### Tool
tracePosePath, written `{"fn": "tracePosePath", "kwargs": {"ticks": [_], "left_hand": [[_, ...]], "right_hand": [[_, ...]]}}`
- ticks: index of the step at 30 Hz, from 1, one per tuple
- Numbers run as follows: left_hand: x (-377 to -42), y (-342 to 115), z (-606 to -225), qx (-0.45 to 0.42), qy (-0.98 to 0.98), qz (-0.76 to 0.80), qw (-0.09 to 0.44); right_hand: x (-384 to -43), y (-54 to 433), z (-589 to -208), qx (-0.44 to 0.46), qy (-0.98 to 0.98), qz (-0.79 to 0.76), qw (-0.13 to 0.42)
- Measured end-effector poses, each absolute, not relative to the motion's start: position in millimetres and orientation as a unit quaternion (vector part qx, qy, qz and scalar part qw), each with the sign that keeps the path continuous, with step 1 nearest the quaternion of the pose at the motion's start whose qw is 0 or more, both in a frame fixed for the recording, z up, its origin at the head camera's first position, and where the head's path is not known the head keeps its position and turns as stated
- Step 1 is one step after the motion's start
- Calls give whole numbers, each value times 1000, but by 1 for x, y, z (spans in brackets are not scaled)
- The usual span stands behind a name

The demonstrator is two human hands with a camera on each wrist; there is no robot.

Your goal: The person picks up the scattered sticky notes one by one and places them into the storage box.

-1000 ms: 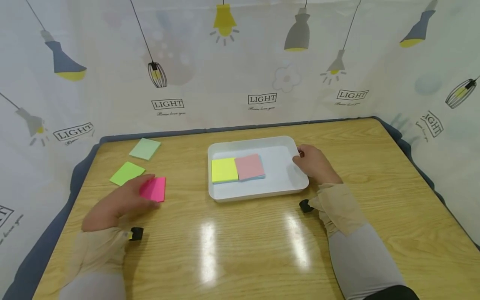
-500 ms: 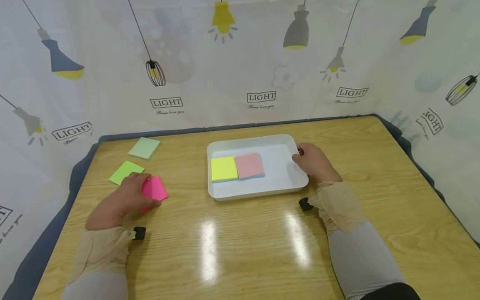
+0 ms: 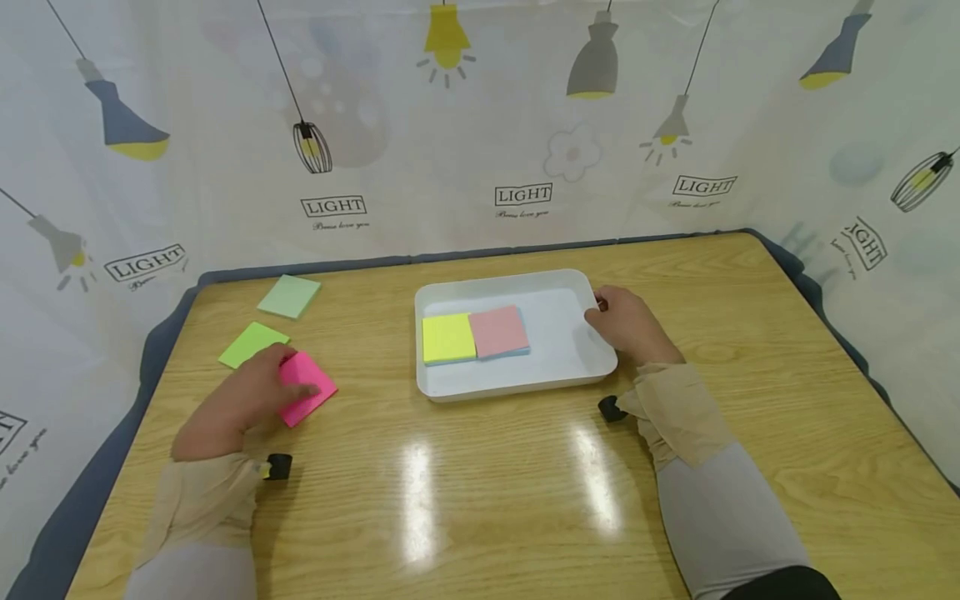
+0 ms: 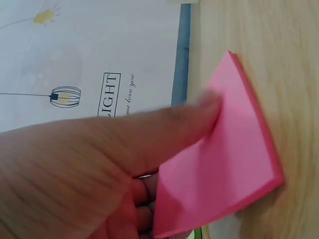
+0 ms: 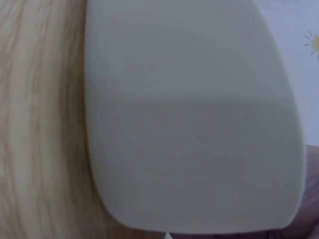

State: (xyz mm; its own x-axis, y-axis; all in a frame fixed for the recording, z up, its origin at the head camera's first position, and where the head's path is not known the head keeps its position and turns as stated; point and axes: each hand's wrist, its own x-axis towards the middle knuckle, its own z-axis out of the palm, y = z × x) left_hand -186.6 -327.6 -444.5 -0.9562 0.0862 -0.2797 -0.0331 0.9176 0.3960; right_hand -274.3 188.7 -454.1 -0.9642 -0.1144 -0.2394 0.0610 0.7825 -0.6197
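Note:
My left hand (image 3: pixel 251 390) holds a hot-pink sticky note pad (image 3: pixel 313 390) at the left of the table. In the left wrist view its thumb lies on top of the pad (image 4: pixel 227 159), with the other fingers curled beneath. A lime green pad (image 3: pixel 252 343) lies just behind that hand, and a pale green one (image 3: pixel 289 297) farther back. With my right hand (image 3: pixel 632 325) I grip the right rim of a white tray (image 3: pixel 566 333); the right wrist view is mostly filled by this tray (image 5: pixel 194 149), the hand largely hidden.
Inside the tray's left half, a yellow pad (image 3: pixel 448 337) and a dusty pink pad (image 3: pixel 499 332) sit side by side, with blue edges showing under them. A printed white curtain (image 3: pixel 450 150) stands behind the wooden table (image 3: pixel 480 500).
The hot-pink pad has turned in my left hand, and the thumb has come over its top face. My right hand stays at the tray, which has not visibly shifted.

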Motion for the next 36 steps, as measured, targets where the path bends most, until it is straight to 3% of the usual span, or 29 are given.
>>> {"fn": "tracePosePath", "kwargs": {"ticks": [11,24,31,36], "left_hand": [[-179,-320,-423,38,976,212,38],[-175,-281,-404,-16,945,310,-103],[-183,-246,-404,-97,884,449,-83],[-197,-214,-398,-102,865,487,-65]], "right_hand": [[-275,189,-455,-10,934,-331,136],[-274,191,-454,-10,933,-334,134],[-275,191,-454,-12,934,-331,132],[-275,191,-454,-14,934,-331,131]]}}
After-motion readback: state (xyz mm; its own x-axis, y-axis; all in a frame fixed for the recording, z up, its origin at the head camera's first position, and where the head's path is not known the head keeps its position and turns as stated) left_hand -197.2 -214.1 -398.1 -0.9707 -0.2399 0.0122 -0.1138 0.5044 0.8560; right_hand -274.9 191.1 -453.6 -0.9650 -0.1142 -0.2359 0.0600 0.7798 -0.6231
